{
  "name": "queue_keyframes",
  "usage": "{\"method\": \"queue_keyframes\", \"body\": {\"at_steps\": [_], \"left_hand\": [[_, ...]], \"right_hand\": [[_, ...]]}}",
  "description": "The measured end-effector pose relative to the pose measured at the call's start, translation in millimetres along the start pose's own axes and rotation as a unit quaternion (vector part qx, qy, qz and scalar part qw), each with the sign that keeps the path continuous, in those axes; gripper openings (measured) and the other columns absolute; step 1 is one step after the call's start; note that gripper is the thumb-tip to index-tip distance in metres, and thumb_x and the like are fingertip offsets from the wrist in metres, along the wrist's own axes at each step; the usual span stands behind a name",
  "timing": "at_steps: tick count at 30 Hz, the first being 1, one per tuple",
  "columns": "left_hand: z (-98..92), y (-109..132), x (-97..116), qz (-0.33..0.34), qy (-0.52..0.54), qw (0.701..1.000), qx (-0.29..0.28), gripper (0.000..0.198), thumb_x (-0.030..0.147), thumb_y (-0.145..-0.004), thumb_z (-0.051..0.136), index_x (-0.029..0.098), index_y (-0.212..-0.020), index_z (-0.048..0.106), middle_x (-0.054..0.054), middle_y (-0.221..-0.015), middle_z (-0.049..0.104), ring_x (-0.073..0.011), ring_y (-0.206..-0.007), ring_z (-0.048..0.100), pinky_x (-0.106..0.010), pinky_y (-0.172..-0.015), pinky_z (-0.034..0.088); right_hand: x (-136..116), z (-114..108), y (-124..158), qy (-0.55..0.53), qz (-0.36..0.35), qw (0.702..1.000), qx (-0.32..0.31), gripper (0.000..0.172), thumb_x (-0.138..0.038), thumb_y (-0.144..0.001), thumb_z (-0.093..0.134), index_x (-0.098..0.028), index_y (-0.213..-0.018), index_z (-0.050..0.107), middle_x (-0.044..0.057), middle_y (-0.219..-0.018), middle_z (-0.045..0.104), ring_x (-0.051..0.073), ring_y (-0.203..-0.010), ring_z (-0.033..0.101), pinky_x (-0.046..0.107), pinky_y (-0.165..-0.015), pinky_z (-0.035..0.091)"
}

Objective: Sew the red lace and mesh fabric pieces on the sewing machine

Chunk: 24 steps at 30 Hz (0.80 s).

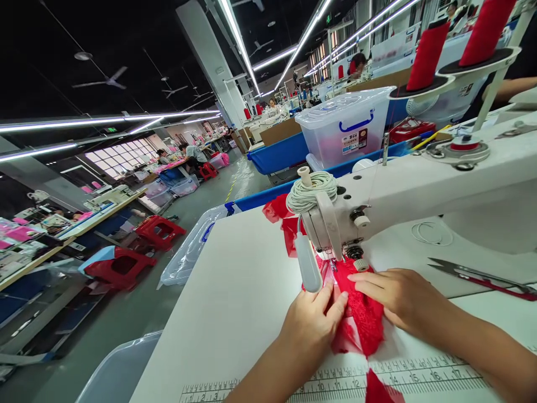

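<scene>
Red lace fabric lies under the needle and presser foot of a white sewing machine. Sheer red pieces are beside and beneath it. My left hand grips the fabric's left side close to the foot, its thumb and fingertips pressed down on it. From the right, my right hand holds the lace with bent fingers, the index fingertip near the foot. Its thumb is partly hidden. A red scrap hangs toward the table's front edge.
Scissor-like snips with red handles lie right of my right hand. A small lamp hangs left of the needle. Printed ruler markings cross the front. Red thread cones stand above right; a clear lidded box sits behind.
</scene>
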<state>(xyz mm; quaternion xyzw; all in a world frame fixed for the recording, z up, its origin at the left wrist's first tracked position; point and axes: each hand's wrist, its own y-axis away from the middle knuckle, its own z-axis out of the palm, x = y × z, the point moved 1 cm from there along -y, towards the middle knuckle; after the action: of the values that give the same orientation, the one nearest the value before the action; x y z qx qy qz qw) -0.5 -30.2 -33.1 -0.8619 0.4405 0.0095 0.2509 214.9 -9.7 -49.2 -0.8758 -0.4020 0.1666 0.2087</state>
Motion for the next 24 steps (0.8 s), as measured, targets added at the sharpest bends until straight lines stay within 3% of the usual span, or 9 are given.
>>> {"method": "queue_keyframes", "body": {"at_steps": [8, 14, 17, 21, 24], "left_hand": [[6.2, 1.6, 0.0, -0.030, 0.009, 0.999, -0.008, 0.037, 0.012, -0.081, 0.050, 0.008, -0.116, 0.064, -0.021, -0.112, 0.066, -0.0254, -0.077, 0.062, -0.037, -0.058, 0.055], [10.1, 1.2, -0.3, -0.052, 0.028, 0.998, -0.029, 0.045, 0.036, -0.086, 0.055, 0.008, -0.120, 0.063, -0.023, -0.120, 0.062, -0.0319, -0.087, 0.062, -0.043, -0.062, 0.056], [10.2, 0.7, -0.3, -0.055, 0.026, 0.998, -0.027, 0.048, 0.041, -0.087, 0.054, 0.008, -0.121, 0.062, -0.022, -0.120, 0.062, -0.0313, -0.088, 0.063, -0.044, -0.064, 0.056], [10.1, -0.2, -0.3, -0.044, 0.030, 0.999, 0.001, 0.034, 0.025, -0.089, 0.051, 0.012, -0.119, 0.063, -0.018, -0.116, 0.065, -0.0245, -0.083, 0.063, -0.036, -0.061, 0.054], [7.8, -3.3, -2.2, -0.069, 0.125, 0.989, 0.034, 0.026, 0.010, -0.089, 0.047, 0.015, -0.104, 0.067, -0.011, -0.108, 0.068, -0.0190, -0.085, 0.064, -0.028, -0.063, 0.054]], "right_hand": [[7.2, 6.4, -1.9, -0.007, 0.006, 1.000, -0.017, 0.056, 0.004, -0.063, 0.043, -0.020, -0.109, 0.063, 0.003, -0.100, 0.073, 0.017, -0.075, 0.066, 0.027, -0.058, 0.045], [9.6, 3.8, -5.5, -0.002, 0.032, 0.999, -0.042, 0.044, 0.002, -0.067, 0.042, -0.021, -0.099, 0.062, 0.000, -0.081, 0.069, 0.017, -0.063, 0.060, 0.028, -0.053, 0.038], [9.7, 3.5, -3.1, 0.007, 0.033, 0.999, -0.039, 0.050, 0.003, -0.067, 0.040, -0.020, -0.105, 0.061, 0.002, -0.088, 0.071, 0.017, -0.065, 0.062, 0.027, -0.053, 0.040], [2.3, 0.7, 1.5, -0.023, 0.002, 1.000, -0.016, 0.065, 0.005, -0.071, 0.039, -0.021, -0.130, 0.051, 0.006, -0.116, 0.069, 0.018, -0.086, 0.067, 0.028, -0.067, 0.049], [-7.2, -0.6, 1.8, -0.102, 0.001, 0.994, -0.031, 0.061, 0.002, -0.072, 0.042, -0.024, -0.127, 0.053, 0.004, -0.110, 0.070, 0.017, -0.084, 0.066, 0.027, -0.068, 0.050]]}}
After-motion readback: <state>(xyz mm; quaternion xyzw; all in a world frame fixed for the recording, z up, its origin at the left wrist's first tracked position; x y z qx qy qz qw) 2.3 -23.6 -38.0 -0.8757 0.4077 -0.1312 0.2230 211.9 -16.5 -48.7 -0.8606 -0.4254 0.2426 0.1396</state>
